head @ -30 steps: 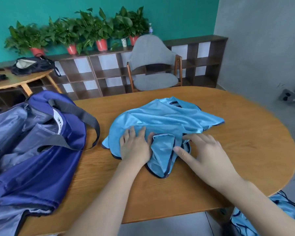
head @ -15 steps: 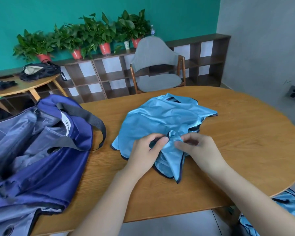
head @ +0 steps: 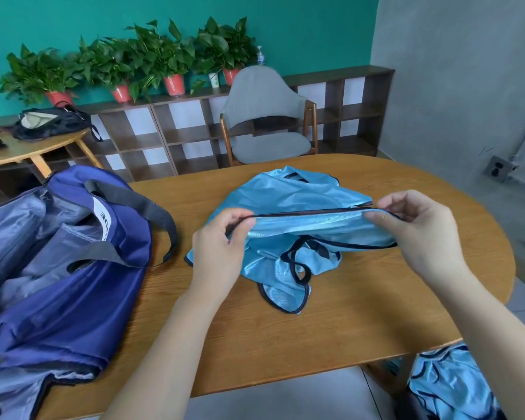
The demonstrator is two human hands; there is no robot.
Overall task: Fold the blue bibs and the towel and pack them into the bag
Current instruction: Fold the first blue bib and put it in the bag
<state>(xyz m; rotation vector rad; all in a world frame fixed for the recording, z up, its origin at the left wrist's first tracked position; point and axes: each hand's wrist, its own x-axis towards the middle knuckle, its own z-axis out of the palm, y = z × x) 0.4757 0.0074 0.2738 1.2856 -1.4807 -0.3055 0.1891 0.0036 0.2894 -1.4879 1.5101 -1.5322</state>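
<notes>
On the left, the open blue bag [head: 58, 253] lies on the tabletop [head: 361, 313], cut off by the frame edge; its inside is hard to read. The left hand [head: 219, 250] and the right hand [head: 419, 234] each pinch the dark-trimmed edge of a blue bib [head: 288, 198] with curled fingers, stretching it above the crumpled rest. At the near right, below the tabletop, more blue bibs [head: 449, 386] are partly hidden.

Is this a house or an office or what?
Probably an office lounge or meeting room: a big wooden table, a long cubby shelf with potted plants on top, and a grey chair.
</notes>
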